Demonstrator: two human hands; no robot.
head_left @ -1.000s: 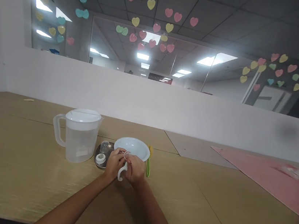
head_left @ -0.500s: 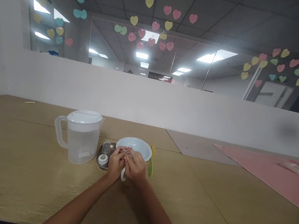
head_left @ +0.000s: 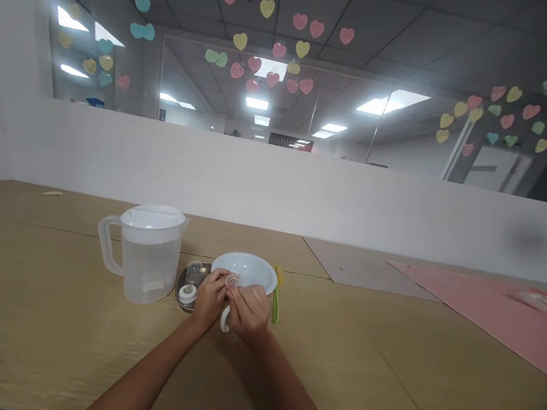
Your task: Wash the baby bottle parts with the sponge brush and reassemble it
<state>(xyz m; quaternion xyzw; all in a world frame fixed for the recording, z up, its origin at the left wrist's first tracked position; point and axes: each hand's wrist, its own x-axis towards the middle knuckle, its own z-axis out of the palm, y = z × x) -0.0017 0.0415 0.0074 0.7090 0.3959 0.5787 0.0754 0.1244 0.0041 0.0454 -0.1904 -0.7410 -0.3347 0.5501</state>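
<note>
In the head view, my left hand [head_left: 211, 297] is closed round the side of a small clear baby bottle [head_left: 232, 280], whose round rim shows between my hands. A white curved handle [head_left: 225, 319] sticks out below it towards me. My right hand [head_left: 250, 309] has its fingers bent and pressed together at the bottle's right side and rim. The bottle's body is mostly hidden by my fingers. Just behind is a white bowl [head_left: 252, 268]. Left of my left hand, a round metal tray [head_left: 206, 269] bears a clear dome cap [head_left: 194, 272] and a white collar with a teat [head_left: 187, 294].
A clear lidded jug [head_left: 149, 269] with water in it stands to the left. Right of the bowl lies a green-handled brush [head_left: 276, 303] with a yellow head. A pink mat [head_left: 482, 306] covers the table's right side, and a white wall [head_left: 275, 188] rises behind.
My right fingers have shifted down and off the top, so the bottle's round rim now shows. My left hand stays about where it was. The view has tilted slightly.
</note>
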